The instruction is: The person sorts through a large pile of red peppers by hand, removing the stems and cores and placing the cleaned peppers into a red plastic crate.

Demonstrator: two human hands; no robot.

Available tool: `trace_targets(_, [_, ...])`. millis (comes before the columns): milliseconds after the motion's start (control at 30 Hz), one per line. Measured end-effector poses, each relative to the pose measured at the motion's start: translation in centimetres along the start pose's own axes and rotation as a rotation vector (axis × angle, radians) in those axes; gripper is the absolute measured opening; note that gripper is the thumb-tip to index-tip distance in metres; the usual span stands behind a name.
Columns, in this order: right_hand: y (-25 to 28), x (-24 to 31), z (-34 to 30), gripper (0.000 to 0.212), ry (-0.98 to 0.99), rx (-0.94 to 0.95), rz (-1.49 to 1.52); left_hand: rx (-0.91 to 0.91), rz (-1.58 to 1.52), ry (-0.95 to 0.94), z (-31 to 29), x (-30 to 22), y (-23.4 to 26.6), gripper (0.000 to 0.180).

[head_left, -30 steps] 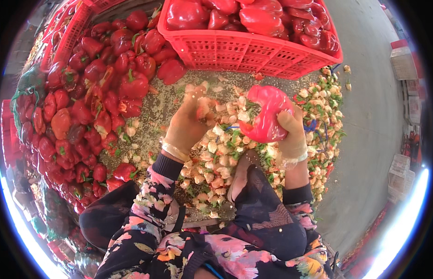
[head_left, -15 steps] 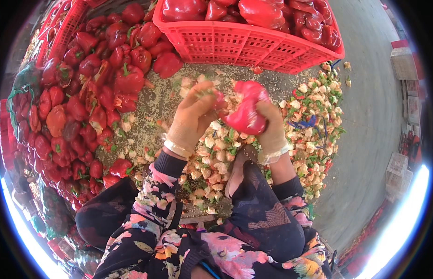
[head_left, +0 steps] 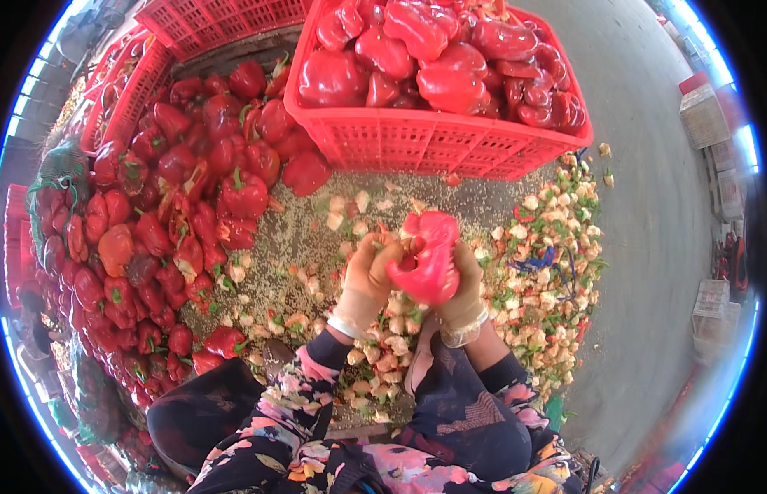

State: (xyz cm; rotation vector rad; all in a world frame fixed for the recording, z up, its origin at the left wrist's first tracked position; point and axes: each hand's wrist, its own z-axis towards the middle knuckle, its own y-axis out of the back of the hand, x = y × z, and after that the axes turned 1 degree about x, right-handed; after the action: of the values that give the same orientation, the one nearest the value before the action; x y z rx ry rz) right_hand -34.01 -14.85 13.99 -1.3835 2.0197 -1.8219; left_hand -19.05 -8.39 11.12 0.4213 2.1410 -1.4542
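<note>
A glossy red bell pepper (head_left: 433, 257) with an open, hollowed side is held up in front of me. My right hand (head_left: 461, 295) is wrapped round its right side from below. My left hand (head_left: 370, 276) is closed at the pepper's left side, fingers curled against the opening. What lies between those fingers, if anything, is too small to make out. Both hands wear thin pale gloves with whitish cuffs. Beneath them, many cut-out pepper cores (head_left: 392, 336) with green stems and scattered seeds cover the ground.
A red plastic crate (head_left: 449, 150) heaped with red peppers stands straight ahead. To the left lies a large pile of red peppers (head_left: 173, 210), with a green net bag (head_left: 66, 169) beside it. More red crates (head_left: 223, 25) stand behind. A blue cord (head_left: 533, 262) lies on the cores at right.
My view has tilted up, showing more of the crate. My left hand has moved in against the pepper, which is turned more upright, its open side toward the left fingers.
</note>
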Motion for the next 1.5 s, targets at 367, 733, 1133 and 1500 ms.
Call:
trace_targets(367, [-7.8,4.4,-1.9,0.042,0.205,0.022,-0.379,-0.377,1.037,-0.147,1.5,-2.9,5.9,0.053])
trace_targets(733, [-5.7,4.8,1.1,0.072,0.216,-0.096,-0.412,-0.257,0.327,-0.133,1.2,-7.9,-1.1,0.069])
trace_targets(1133, [-3.4,2.0,0.1,0.046,0.107,-0.121,-0.639,-0.128,0.571,0.030,0.1,-5.3,-8.4,0.026])
trace_targets(1500, [-2.3,2.2,1.9,0.030,0.009,-0.379,-0.052,-0.142,-0.235,0.260,3.1,-1.0,-5.1,0.049])
